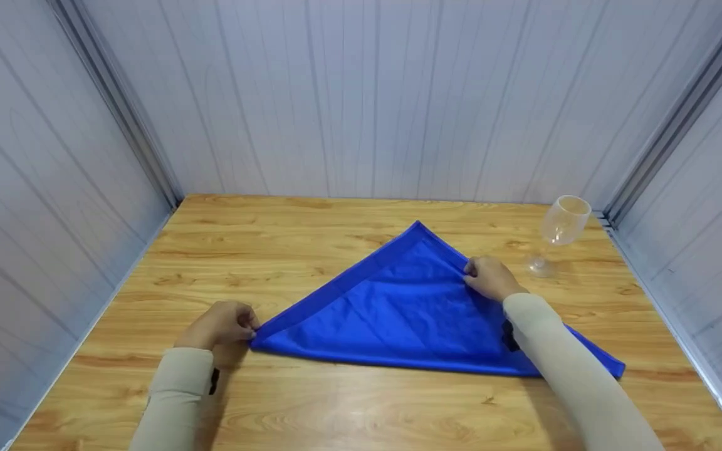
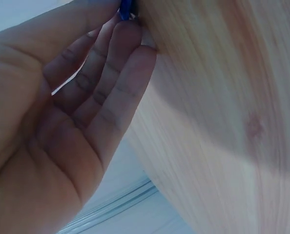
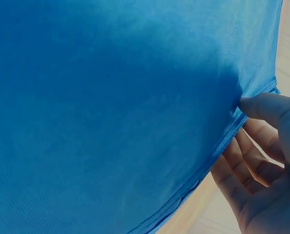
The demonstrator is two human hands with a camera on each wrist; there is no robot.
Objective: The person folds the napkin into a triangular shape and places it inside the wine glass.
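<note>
A blue cloth napkin, folded into a triangle, lies on the wooden table with its point toward the back wall and its long fold nearest me. At its left corner my left hand pinches the tip; in the left wrist view only a sliver of blue cloth shows between thumb and fingers. My right hand grips the slanting right edge, part way down from the point. From the right wrist view, the thumb presses on top of the cloth's edge with the fingers beneath.
An upright clear wine glass stands at the back right of the table, a short way beyond my right hand. Pale panelled walls enclose the table at the back and both sides.
</note>
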